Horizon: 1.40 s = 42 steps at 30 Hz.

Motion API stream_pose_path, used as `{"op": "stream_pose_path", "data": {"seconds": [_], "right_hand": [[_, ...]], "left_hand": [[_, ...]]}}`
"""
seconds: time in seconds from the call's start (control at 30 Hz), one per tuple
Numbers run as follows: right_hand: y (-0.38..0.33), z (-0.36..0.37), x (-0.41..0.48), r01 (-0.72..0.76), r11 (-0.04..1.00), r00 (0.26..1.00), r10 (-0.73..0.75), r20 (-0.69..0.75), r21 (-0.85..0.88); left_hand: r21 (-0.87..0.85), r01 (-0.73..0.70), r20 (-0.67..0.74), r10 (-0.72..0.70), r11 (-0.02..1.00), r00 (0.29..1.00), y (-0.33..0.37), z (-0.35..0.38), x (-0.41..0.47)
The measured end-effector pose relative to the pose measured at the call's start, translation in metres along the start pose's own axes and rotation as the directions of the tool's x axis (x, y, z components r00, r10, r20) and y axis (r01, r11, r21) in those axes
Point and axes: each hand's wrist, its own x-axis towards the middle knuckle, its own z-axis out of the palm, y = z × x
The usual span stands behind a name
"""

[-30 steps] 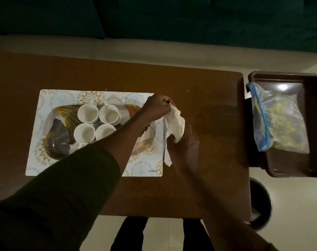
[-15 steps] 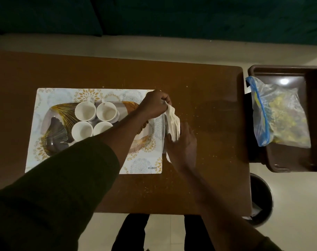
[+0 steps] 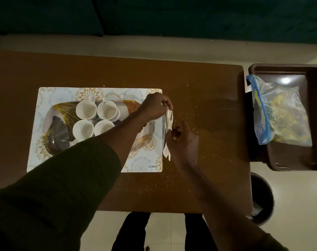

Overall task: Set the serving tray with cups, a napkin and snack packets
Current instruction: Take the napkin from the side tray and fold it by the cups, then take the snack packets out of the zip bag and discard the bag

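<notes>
The white napkin [image 3: 168,122], thin, limp and judged light, was pinched at its top by the left hand [image 3: 154,107] and lower down by the right hand [image 3: 183,140], just right of the tray [image 3: 54,120], edges best gripped.

Both hands pinch a white napkin [image 3: 167,122] at the placemat's [image 3: 99,93] right edge, left hand [image 3: 154,107] above right hand [image 3: 184,140], beside a tray [image 3: 56,122] holding four cups [image 3: 86,110].
</notes>
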Motion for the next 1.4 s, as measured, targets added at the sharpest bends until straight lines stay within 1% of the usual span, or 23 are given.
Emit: {"op": "stream_pose_path", "data": {"seconds": [0.17,0.23,0.3,0.37,0.47,0.6,0.67,0.77,0.87,0.93,1.0,1.1,1.17,1.23,1.33,1.4], "right_hand": [[-0.001,-0.006,0.001,-0.003,1.000,1.000,0.003,0.005,0.025],[-0.001,-0.015,0.003,-0.021,1.000,1.000,0.021,-0.022,-0.006],[-0.001,-0.030,0.010,-0.044,0.999,0.998,0.042,-0.055,-0.030],[0.003,-0.052,0.023,-0.064,0.998,0.994,0.062,-0.086,-0.026],[0.017,-0.090,0.050,-0.084,0.996,0.987,0.081,-0.137,-0.018],[0.048,-0.150,0.090,-0.098,0.994,0.978,0.087,-0.188,-0.049],[0.068,-0.180,0.104,-0.088,0.995,0.974,0.075,-0.215,-0.052],[0.099,-0.218,0.114,-0.083,0.994,0.959,0.059,-0.279,-0.076],[0.134,-0.248,0.116,-0.154,0.985,0.945,0.124,-0.303,-0.075],[0.155,-0.260,0.114,-0.234,0.971,0.934,0.211,-0.289,-0.048],[0.175,-0.269,0.112,-0.327,0.945,0.914,0.314,-0.259,-0.008],[0.194,-0.273,0.108,-0.379,0.925,0.902,0.377,-0.210,0.034],[0.197,-0.273,0.107,-0.359,0.931,0.914,0.365,-0.177,0.070],[0.192,-0.269,0.108,-0.301,0.948,0.942,0.312,-0.127,0.101],[0.179,-0.265,0.109,-0.195,0.972,0.977,0.205,-0.065,0.133],[0.170,-0.264,0.109,-0.174,0.971,0.983,0.181,-0.030,0.161]], "left_hand": [[-0.002,0.026,-0.039,-0.026,1.000,0.999,0.007,-0.002,-0.003],[0.011,0.027,-0.076,-0.026,1.000,0.997,0.014,-0.004,-0.002],[0.027,0.012,-0.066,-0.010,1.000,0.998,0.026,-0.006,-0.001],[0.039,-0.010,-0.052,0.012,0.999,0.999,0.043,-0.004,0.004],[0.045,-0.036,-0.074,0.039,0.998,0.996,0.072,0.001,0.012],[0.044,-0.066,-0.044,0.068,0.997,0.997,0.119,0.029,0.024],[0.004,-0.054,-0.030,0.054,0.999,0.998,0.141,0.052,0.027],[-0.104,0.016,-0.008,-0.017,0.994,1.000,0.169,0.088,0.031],[-0.274,0.107,0.060,-0.094,0.956,0.994,0.191,0.122,0.035],[-0.387,0.203,0.107,-0.175,0.900,0.979,0.202,0.142,0.037],[-0.447,0.281,0.127,-0.250,0.849,0.960,0.211,0.160,0.041],[-0.521,0.369,0.183,-0.321,0.769,0.929,0.218,0.181,0.045],[-0.559,0.406,0.243,-0.326,0.723,0.914,0.223,0.194,0.046],[-0.585,0.411,0.234,-0.340,0.699,0.911,0.230,0.202,0.046],[-0.612,0.368,0.170,-0.338,0.700,0.926,0.244,0.205,0.046],[-0.606,0.336,0.208,-0.265,0.721,0.942,0.252,0.202,0.044]]}}
